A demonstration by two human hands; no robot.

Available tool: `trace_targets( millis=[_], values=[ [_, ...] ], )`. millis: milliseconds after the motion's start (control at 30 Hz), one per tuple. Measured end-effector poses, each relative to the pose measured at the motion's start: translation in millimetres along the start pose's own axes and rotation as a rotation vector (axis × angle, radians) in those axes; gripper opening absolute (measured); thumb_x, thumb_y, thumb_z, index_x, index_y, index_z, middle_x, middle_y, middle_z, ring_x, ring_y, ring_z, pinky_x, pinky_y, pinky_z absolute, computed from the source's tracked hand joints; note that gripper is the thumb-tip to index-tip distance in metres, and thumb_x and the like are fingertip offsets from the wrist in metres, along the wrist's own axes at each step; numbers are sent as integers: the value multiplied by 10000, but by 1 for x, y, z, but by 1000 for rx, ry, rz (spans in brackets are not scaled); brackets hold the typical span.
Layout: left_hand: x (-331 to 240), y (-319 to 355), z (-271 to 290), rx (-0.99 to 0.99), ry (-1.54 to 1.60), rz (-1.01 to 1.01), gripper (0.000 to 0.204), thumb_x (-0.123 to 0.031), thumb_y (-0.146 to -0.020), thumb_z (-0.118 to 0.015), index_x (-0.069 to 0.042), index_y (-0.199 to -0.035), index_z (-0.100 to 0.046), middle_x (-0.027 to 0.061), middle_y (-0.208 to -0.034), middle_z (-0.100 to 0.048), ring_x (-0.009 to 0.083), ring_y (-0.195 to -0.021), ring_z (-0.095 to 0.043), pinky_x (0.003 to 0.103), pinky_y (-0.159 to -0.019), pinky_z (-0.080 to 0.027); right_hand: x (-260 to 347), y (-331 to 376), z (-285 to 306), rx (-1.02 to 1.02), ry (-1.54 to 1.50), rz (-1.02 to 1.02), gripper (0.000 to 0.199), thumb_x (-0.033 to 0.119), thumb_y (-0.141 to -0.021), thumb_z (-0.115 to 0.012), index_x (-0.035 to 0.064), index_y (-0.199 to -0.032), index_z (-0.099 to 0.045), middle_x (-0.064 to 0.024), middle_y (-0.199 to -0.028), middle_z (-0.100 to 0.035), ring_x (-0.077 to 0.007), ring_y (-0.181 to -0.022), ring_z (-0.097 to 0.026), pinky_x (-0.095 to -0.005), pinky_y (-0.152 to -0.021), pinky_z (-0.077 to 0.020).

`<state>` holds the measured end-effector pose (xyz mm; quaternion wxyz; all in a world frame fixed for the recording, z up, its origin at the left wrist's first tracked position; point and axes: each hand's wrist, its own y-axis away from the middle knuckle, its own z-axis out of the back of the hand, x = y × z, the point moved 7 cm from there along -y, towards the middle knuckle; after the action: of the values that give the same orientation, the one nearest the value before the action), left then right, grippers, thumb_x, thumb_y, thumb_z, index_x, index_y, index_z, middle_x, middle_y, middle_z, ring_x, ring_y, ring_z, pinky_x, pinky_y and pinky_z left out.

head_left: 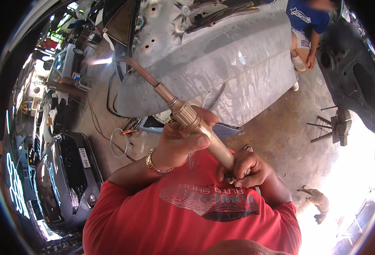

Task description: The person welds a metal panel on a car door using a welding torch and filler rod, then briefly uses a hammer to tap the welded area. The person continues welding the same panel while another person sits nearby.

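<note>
Brass welding torch (191, 121): long tube body, knurled collar mid-length, thin bent neck running up-left; lit, bright flame at the tip; held diagonally, lower end close to the chest; gripped mid-body and at the base.

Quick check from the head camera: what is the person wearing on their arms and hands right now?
Both hands are bare, with no gloves. The left hand has a gold-coloured link bracelet at the wrist. The right hand wears a ring on one finger. The forearms are uncovered; short red sleeves of a printed T-shirt end above the elbows.
</note>
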<state>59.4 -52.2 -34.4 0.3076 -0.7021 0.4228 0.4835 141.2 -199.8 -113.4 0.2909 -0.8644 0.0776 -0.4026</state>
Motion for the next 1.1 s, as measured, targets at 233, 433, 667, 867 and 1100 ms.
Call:
trace_targets(
  millis=[233,433,667,867,1100],
  values=[
    [-3,-5,-16,88,-244,-68,605,-117,-966,-762,2,-1497,-498,94,-1225,-682,88,-909,-611,278,-837,-513,20,14,5,-111,116,80,261,-13,-851,-829,55,-757,-595,-142,-840,-698,-340,-990,-729,-396,-714,-544],
    [13,20,-13,-89,-193,-9,549,-190,-1100,-578,10,-1567,-370,120,-1237,-685,161,-906,-668,314,-779,-547,22,37,27,-409,63,117,271,-120,-812,-792,57,-827,-586,-253,-1011,-675,-336,-1025,-705,-396,-714,-559],
    [-47,-6,26,-347,-604,-425,369,-207,-1104,-591,58,-1358,-552,100,-1001,-724,150,-803,-716,270,-735,-538,3,25,45,-419,208,100,268,-138,-875,-703,69,-895,-534,-347,-1149,-605,-166,-630,-702,-260,-578,-591],
    [-72,-49,56,-393,-903,-498,421,-266,-1084,-647,7,-1400,-600,36,-888,-717,100,-760,-705,232,-669,-512,-7,2,61,-434,205,77,313,-218,-838,-647,68,-893,-532,-311,-1116,-647,-139,-692,-714,-242,-552,-574],
    [-56,-62,72,-411,-912,-459,455,-281,-1076,-661,-25,-1448,-604,-6,-790,-688,77,-728,-680,238,-669,-522,-13,-8,69,-455,195,54,314,-215,-837,-648,71,-901,-537,-318,-1162,-643,-121,-664,-705,-238,-555,-578]
  ],
)
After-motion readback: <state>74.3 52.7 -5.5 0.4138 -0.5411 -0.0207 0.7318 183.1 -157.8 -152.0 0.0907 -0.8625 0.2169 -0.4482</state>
